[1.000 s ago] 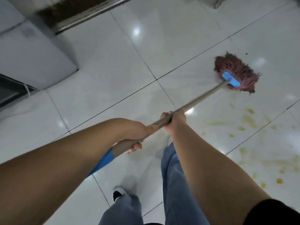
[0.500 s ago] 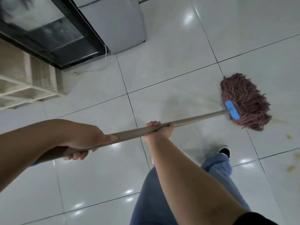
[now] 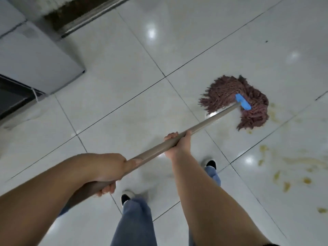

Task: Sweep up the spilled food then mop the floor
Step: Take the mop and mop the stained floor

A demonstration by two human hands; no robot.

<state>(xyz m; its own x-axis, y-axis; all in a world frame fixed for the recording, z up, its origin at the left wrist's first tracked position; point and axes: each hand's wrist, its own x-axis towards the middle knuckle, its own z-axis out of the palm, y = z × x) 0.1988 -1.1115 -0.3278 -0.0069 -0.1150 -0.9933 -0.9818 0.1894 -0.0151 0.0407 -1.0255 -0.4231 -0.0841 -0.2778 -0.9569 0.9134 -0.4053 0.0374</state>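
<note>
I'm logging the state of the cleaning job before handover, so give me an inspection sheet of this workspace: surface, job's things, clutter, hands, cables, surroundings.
Surface: glossy white tiled floor with dark grout lines; yellow-brown food smears remain at the right.
Job's things: mop head, reddish-brown strands, lies on the floor at the edge of the smears; blue clamp joins it to the grey mop handle.
Clutter: small dark speck on the far tile.
Hands: left hand grips the handle's near part; right hand grips it further along.
Cables: thin white cord by the cabinet.
Surroundings: grey cabinet at left; metal threshold strip at top.
</note>
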